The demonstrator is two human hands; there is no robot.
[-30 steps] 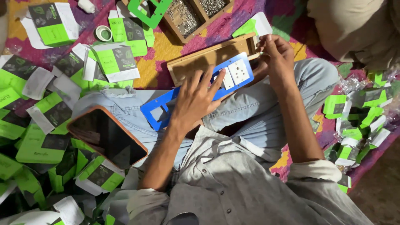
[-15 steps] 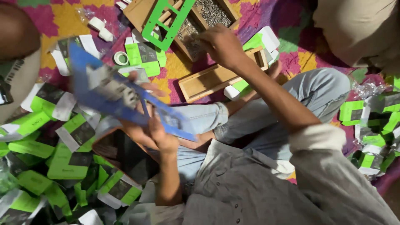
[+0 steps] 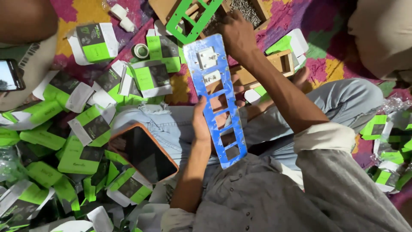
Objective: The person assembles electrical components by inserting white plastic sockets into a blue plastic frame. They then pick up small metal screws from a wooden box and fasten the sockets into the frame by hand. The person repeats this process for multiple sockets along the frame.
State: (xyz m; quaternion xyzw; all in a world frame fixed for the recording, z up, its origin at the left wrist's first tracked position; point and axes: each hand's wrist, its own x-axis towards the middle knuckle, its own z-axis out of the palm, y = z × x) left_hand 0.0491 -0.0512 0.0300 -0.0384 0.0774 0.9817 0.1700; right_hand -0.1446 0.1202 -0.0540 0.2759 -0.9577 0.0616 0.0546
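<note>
Since half a second ago, the blue frame plate has swung from a blurred tilt at the left to standing lengthwise over my lap, and my right hand has gone up from the wooden tray's edge to the screw compartment.

Plate: long, thin, flat, with a row of square cut-outs; two white switch modules sit in the top openings, the rest are open. I judge it light and stiff, possibly a little springy along its length, with smooth faces. Best hold looks to be the long edges near the middle, clear of the fitted modules.

Left hand is wrapped round the plate's lower half from behind, fingers curled over its edge. Right hand rests on the screws in the wooden tray; whether it pinches anything I cannot tell.

Green frame lies across the tray. A phone rests on my left knee. Surface: patterned cloth on the floor, littered with green-and-white packets. Another person sits at the upper left, holding a second phone.
</note>
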